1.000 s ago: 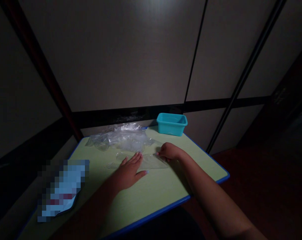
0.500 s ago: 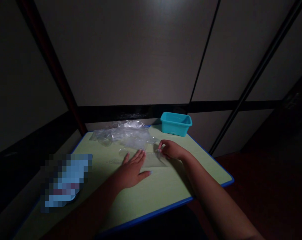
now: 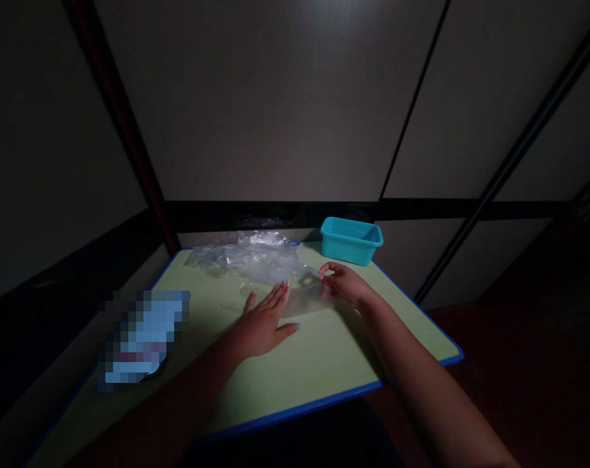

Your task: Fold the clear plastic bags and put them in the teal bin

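clear plastic sheet (image 3: 302, 303) | see-through, slightly cloudy | spread beneath left hand (image 3: 265, 327), right end at right hand (image 3: 346, 286)

A home is suggested, though which room cannot be told. Twelve o'clock is filled by tall, plain panels (image 3: 275, 117), banded in black like wardrobe doors. Close before them is set a small household worktop (image 3: 324, 354), green, edged in blue; at four o'clock a dark red floor (image 3: 499, 357) is dimly seen.

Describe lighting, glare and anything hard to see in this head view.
Head view: dim overall; glare high on the back panel; glints on the crumpled plastic; shadow on the table beside the right forearm; clear film under the left hand faint; pixelated patch at left.
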`<state>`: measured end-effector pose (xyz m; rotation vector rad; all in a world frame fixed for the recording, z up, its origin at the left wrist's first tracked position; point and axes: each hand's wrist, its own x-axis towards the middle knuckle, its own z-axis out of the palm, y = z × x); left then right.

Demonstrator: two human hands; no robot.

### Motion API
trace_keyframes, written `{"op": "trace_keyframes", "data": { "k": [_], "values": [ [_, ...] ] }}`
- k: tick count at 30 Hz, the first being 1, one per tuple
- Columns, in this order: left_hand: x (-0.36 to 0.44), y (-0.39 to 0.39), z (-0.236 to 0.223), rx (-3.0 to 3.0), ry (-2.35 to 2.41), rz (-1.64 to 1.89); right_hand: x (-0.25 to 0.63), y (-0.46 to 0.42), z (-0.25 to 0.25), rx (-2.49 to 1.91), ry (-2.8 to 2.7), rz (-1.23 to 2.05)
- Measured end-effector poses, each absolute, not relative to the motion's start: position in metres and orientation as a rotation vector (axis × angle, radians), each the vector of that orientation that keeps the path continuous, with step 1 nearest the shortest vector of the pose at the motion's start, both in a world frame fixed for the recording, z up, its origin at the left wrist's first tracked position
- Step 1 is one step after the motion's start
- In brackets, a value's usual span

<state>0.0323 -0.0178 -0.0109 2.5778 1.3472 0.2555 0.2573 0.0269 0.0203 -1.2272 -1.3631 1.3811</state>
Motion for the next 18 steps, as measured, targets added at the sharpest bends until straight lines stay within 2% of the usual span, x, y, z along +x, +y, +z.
{"op": "trace_keyframes", "data": {
  "k": [8,18],
  "values": [
    [0.049,-0.025,-0.005,2.503,1.454,0.486,0.241,0.020,0.022,-0.946,-1.206,1.497],
    [0.069,-0.028,-0.005,1.929,1.189,0.848,0.241,0.015,0.022,-0.872,-1.340,1.559]
  ]
}}
